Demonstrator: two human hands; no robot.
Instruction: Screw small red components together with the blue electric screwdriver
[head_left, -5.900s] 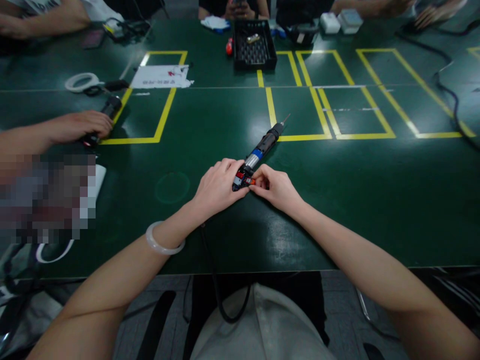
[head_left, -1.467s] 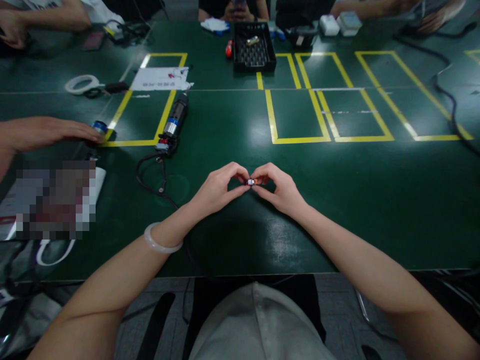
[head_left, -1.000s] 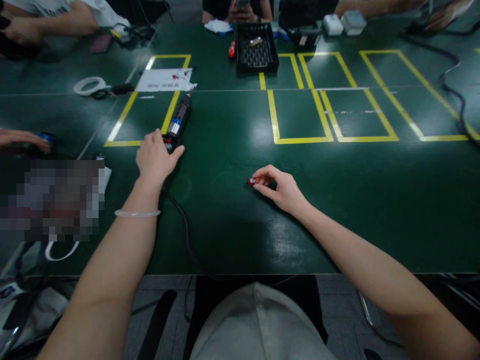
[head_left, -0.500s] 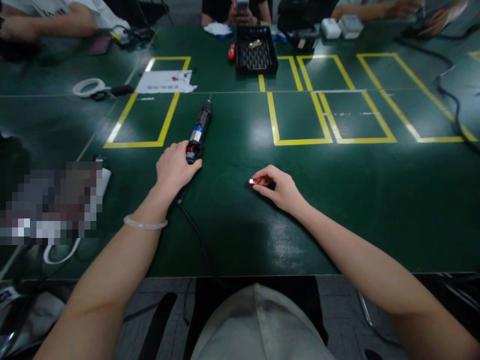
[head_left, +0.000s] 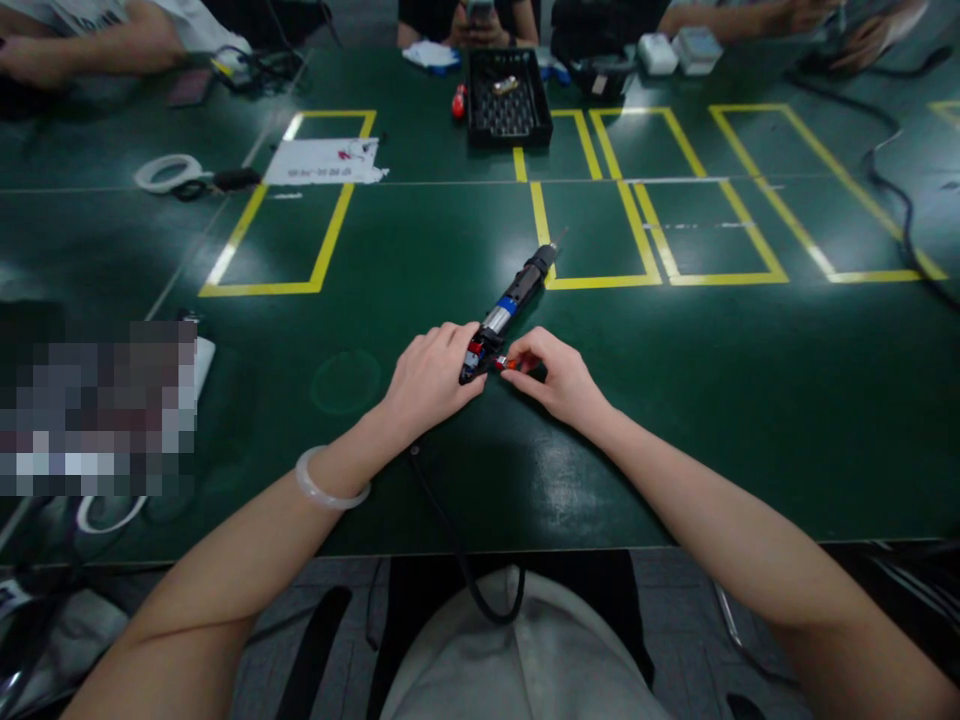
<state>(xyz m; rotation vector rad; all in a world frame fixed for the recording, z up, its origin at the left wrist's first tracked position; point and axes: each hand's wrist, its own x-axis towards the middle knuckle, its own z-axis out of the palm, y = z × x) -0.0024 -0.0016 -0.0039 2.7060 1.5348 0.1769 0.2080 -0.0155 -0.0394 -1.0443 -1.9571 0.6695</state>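
Observation:
My left hand (head_left: 435, 378) is wrapped round the rear of an electric screwdriver (head_left: 514, 298), a slim dark tool with a silver and blue band. Its thin bit points away to the upper right, and inner parts show in red and blue near my fingers. A black cord (head_left: 450, 525) runs from its rear toward my lap. Just right of the tool's rear end, my right hand (head_left: 559, 375) pinches a small red-orange piece (head_left: 505, 364) between thumb and fingers. That piece is close beside the screwdriver; whether they touch I cannot tell, and its kind is too small to make out.
Yellow tape outlines (head_left: 604, 283) mark the green table (head_left: 712, 400). Toward the far side stand a black tray (head_left: 510, 135) with a small metallic item, a red object (head_left: 459, 101) and white boxes (head_left: 697, 52). A white sheet (head_left: 322, 162) lies left. Other people sit opposite.
My left hand has brought the electric screwdriver rightward and slightly nearer, turning its bit further right, up to the small piece. The right hand has stayed almost in place, still pinching it.

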